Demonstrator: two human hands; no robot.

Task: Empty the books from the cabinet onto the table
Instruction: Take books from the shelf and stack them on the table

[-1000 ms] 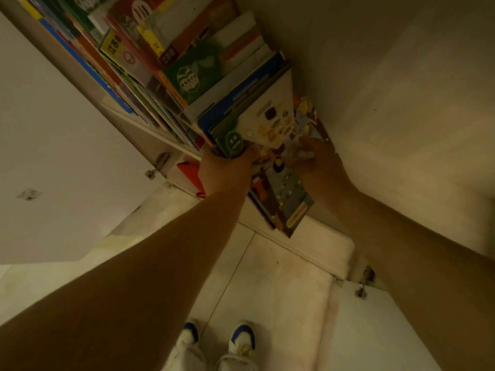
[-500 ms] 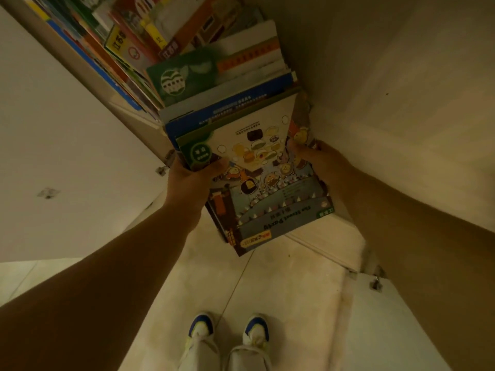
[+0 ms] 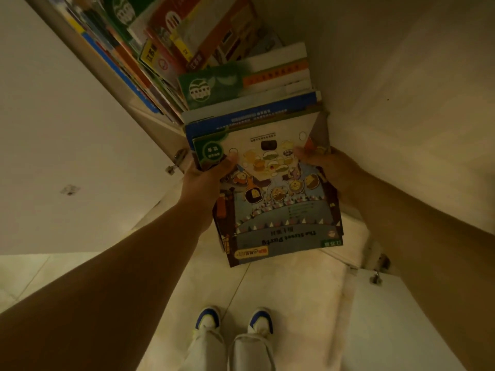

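Books (image 3: 278, 210) stack between hands: left hand (image 3: 206, 180) grips left edge, right hand (image 3: 329, 170) grips right edge.

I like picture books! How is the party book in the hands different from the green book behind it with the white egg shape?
The party book has a cartoon scene on its cover; the green book shows a plain striped white emblem. The party book is gripped by the left hand and right hand, sticking out over the floor; no hand touches the green book farther back. Both are thin paperbacks.
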